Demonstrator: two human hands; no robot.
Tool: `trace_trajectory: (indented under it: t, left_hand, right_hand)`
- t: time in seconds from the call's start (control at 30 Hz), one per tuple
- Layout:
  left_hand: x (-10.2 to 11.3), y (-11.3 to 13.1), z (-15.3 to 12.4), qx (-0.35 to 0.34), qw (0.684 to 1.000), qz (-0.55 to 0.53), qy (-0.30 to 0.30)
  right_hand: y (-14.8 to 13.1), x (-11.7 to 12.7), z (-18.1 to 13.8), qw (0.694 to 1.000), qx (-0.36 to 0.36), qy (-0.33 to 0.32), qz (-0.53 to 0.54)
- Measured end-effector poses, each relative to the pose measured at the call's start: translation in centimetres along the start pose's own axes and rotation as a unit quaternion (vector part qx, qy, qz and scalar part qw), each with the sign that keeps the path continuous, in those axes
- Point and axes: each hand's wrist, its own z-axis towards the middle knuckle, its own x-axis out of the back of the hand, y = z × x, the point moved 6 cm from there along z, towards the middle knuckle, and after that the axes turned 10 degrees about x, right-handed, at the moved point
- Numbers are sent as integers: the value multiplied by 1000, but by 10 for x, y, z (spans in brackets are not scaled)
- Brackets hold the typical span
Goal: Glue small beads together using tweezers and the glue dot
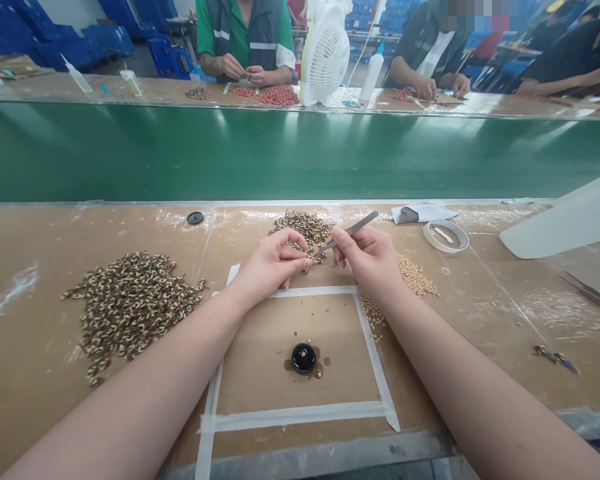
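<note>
- Pinching a tiny pale-and-dark piece [310,256], the left hand [264,268] has thumb and fingertips together in the head view, just beyond a white tape rectangle [300,415].
- The right hand [374,261] is clamped on slim grey metal tweezers [354,230]; whether their tips touch the piece cannot be told.
- The step in hand appears to be fine tweezer work on that piece; the next move would call for a steady left pinch and light, exact tip pressure.
- Near, inside the rectangle, sits a round, glossy black dish [303,359]; left lies a large brown-and-cream heap [135,307], far a smaller speckled heap [305,225], right some round beige beads [416,275].
</note>
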Motion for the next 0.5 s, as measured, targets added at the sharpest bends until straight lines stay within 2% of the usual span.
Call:
trace_trajectory:
  t: [0.5]
  left_hand:
    - [0,2,0,6,1000,-22,-13]
  right_hand:
    - [-5,0,2,1000,6,-16,8]
